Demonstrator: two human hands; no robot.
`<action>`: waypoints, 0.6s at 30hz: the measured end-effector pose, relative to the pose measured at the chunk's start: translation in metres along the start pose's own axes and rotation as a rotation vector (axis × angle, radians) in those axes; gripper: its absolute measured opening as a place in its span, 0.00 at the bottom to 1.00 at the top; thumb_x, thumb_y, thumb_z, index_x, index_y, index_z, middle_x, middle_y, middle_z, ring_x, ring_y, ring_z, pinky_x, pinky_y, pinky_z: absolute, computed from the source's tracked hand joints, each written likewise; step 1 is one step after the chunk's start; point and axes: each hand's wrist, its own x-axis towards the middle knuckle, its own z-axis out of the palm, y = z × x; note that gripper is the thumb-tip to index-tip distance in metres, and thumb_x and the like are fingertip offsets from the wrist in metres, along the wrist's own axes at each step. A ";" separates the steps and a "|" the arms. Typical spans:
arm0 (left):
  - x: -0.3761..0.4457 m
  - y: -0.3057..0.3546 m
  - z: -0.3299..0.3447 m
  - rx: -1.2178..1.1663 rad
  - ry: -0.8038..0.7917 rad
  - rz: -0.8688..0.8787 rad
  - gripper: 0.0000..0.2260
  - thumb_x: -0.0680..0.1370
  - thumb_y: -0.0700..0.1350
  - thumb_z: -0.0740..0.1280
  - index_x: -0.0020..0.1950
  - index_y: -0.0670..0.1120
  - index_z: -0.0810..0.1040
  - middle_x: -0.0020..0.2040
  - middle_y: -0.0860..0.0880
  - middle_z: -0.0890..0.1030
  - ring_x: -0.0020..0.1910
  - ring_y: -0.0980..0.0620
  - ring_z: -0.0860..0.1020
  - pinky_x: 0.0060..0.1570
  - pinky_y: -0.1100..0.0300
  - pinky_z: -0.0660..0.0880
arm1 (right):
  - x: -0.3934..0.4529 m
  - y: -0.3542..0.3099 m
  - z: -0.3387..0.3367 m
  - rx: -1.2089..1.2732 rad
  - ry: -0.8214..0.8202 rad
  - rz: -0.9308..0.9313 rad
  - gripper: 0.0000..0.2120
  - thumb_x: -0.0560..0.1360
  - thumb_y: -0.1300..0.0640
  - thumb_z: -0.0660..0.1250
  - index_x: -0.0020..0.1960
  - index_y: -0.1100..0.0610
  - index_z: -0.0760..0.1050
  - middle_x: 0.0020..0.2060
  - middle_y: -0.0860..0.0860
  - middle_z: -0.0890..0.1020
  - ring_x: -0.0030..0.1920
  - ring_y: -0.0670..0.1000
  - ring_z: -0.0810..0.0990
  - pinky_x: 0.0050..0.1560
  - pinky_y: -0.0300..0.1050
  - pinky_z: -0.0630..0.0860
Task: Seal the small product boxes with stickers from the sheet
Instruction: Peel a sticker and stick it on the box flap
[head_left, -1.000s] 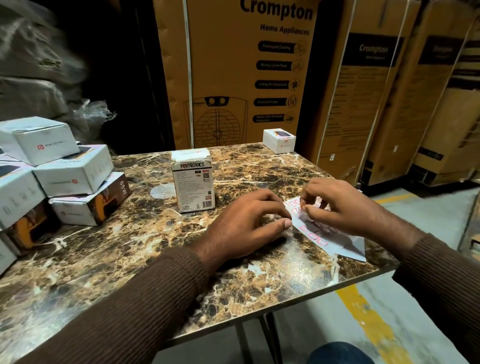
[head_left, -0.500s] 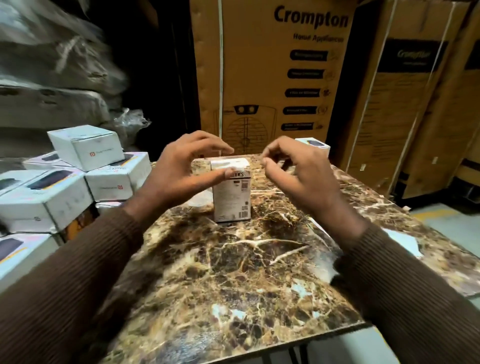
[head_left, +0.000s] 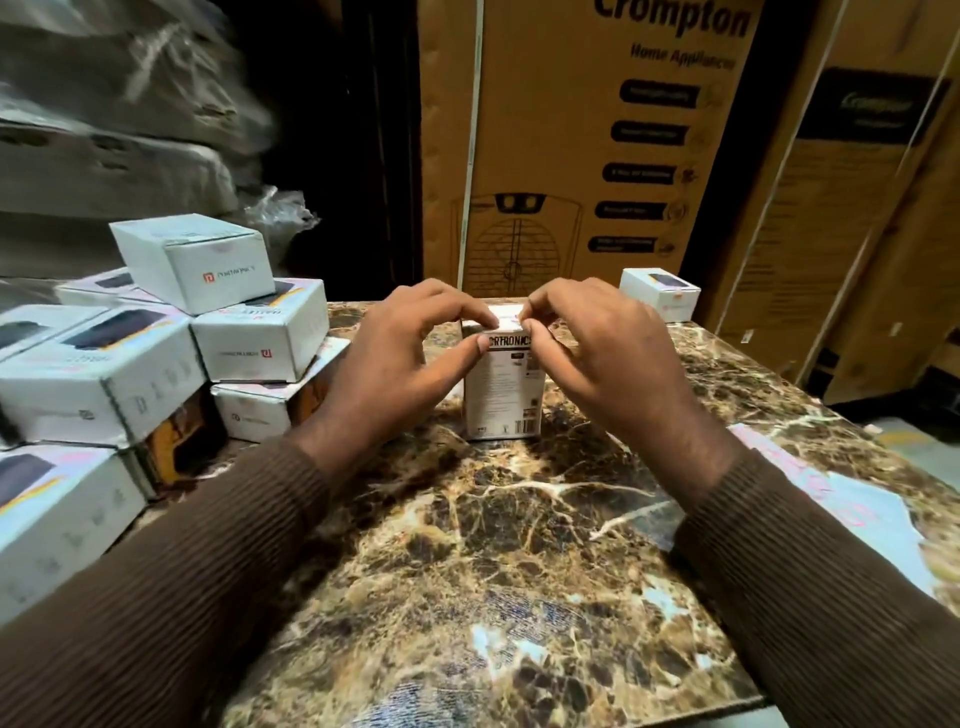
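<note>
Head view shows your left hand (head_left: 400, 358) and right hand (head_left: 592, 353) pinching a sticker (head_left: 508, 315) onto the upright box (head_left: 504, 384) at table centre, twelve o'clock of you; next, I judge, press it flat across the flap seam.

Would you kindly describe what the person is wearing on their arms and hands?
Both arms are covered by long dark brown sleeves of finely ribbed knit, ending in ribbed cuffs at the wrists. The left hand and right hand are bare: no gloves, rings, watch or bracelets show.

Upright box (head_left: 503, 384) between box stack (head_left: 156, 358) and sticker sheet (head_left: 852, 499)
</note>
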 end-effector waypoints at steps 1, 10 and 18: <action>-0.001 0.001 0.002 0.010 0.011 -0.005 0.09 0.80 0.52 0.71 0.58 0.52 0.85 0.55 0.56 0.83 0.59 0.51 0.79 0.57 0.43 0.78 | -0.001 -0.001 0.000 -0.029 -0.005 -0.016 0.08 0.83 0.52 0.63 0.55 0.54 0.78 0.44 0.48 0.82 0.44 0.48 0.78 0.40 0.41 0.69; -0.004 0.005 0.005 0.018 0.038 -0.009 0.08 0.81 0.52 0.70 0.57 0.51 0.84 0.53 0.57 0.81 0.56 0.54 0.77 0.55 0.48 0.77 | 0.003 -0.013 0.003 -0.192 0.027 -0.087 0.14 0.83 0.50 0.58 0.52 0.58 0.79 0.41 0.53 0.82 0.40 0.51 0.78 0.36 0.45 0.75; -0.003 0.007 0.006 0.020 0.037 -0.013 0.09 0.81 0.52 0.68 0.57 0.50 0.84 0.53 0.56 0.81 0.55 0.54 0.77 0.55 0.46 0.77 | 0.002 -0.023 0.005 -0.280 0.057 -0.087 0.13 0.83 0.51 0.63 0.52 0.60 0.80 0.41 0.55 0.84 0.40 0.54 0.79 0.38 0.48 0.74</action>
